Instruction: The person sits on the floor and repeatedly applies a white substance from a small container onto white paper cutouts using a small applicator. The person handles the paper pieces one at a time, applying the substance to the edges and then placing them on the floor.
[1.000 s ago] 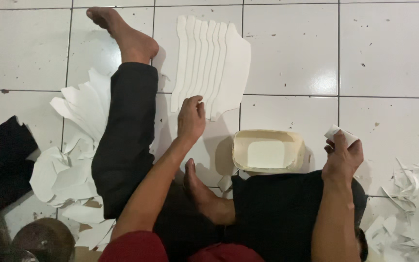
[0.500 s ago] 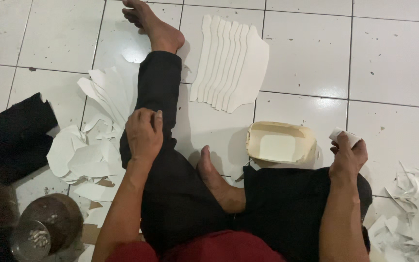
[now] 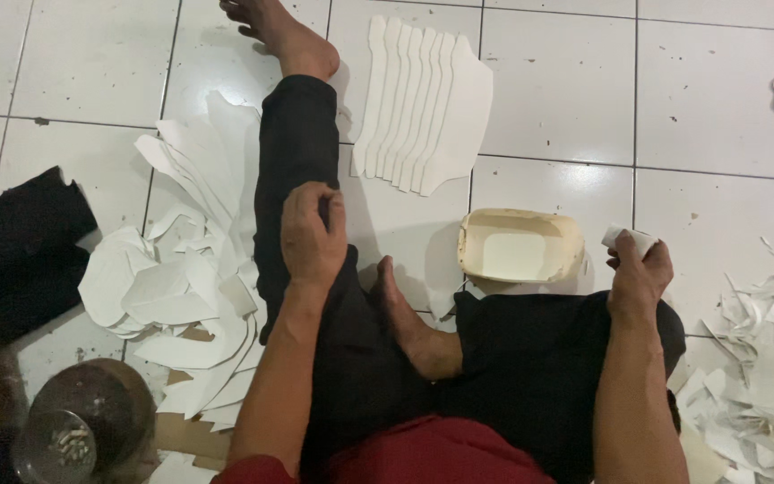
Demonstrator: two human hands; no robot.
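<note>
I sit on a white tiled floor with one leg stretched out and the other folded. My left hand (image 3: 312, 235) rests on the knee of my stretched black trouser leg (image 3: 293, 152), fingers curled, holding nothing that I can see. My right hand (image 3: 638, 273) is over my right knee, closed around a small white folded piece (image 3: 627, 237). A cream rectangular tub (image 3: 520, 246) sits on the floor between the two hands. Beyond it lies a fanned row of white cut sheets (image 3: 423, 103).
A heap of white cut pieces (image 3: 172, 278) lies left of my leg, with black material (image 3: 15, 251) further left. A round metal tin (image 3: 91, 421) stands at bottom left. White scraps (image 3: 763, 358) pile up at the right edge.
My left hand came back from the fanned sheets to my left knee. The view shifted slightly. My right hand stayed closed on the white piece.
</note>
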